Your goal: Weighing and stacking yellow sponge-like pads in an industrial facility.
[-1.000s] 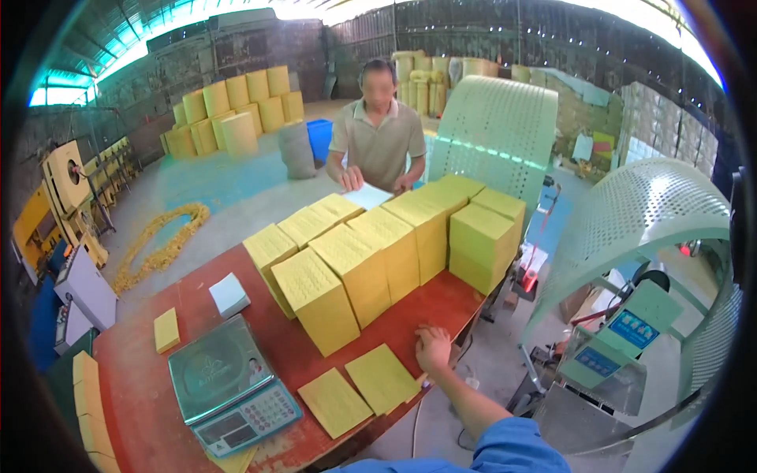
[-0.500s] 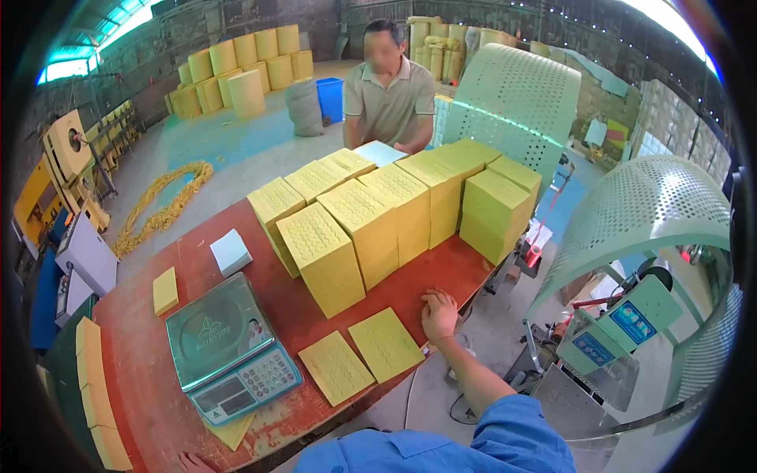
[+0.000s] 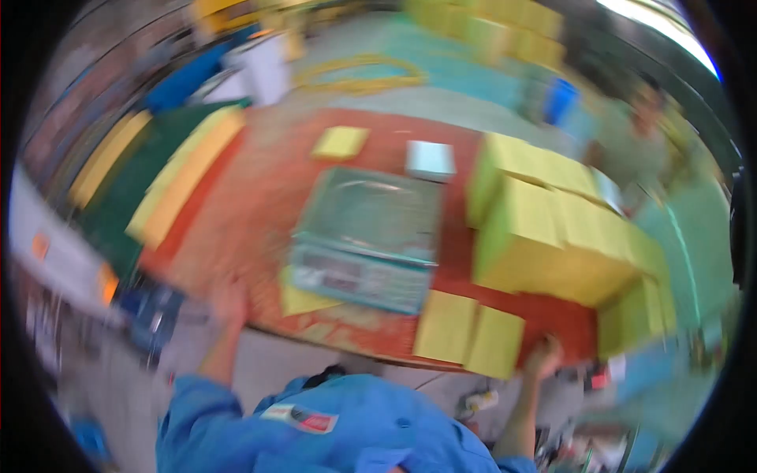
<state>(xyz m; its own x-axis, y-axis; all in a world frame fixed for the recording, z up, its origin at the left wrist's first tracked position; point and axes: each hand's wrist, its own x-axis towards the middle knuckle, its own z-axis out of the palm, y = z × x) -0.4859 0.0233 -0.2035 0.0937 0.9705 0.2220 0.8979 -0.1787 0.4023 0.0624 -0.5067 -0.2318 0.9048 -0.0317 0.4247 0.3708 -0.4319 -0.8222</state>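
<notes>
The picture is smeared by motion. My left hand rests at the near left edge of the red table; its fingers are too blurred to read. At the near right edge, my right hand lies on the tabletop, open, with nothing visible in it. Two flat yellow sheets or thin stacks lie just left of it. Between my hands stands a scale with a bare pan, a yellow piece partly under it. Tall blocks of stacked yellow sheets stand on the right.
Behind the scale lie a small yellow stack and a white stack. Yellow blocks line a green surface at the left. A co-worker is beyond the tall blocks, by a blue bin. Yellow strips lie on the floor.
My view has swung left, so the table and scale appear further right and more squarely. My left hand now shows more fully at the table edge. My right hand stays at the near right edge.
</notes>
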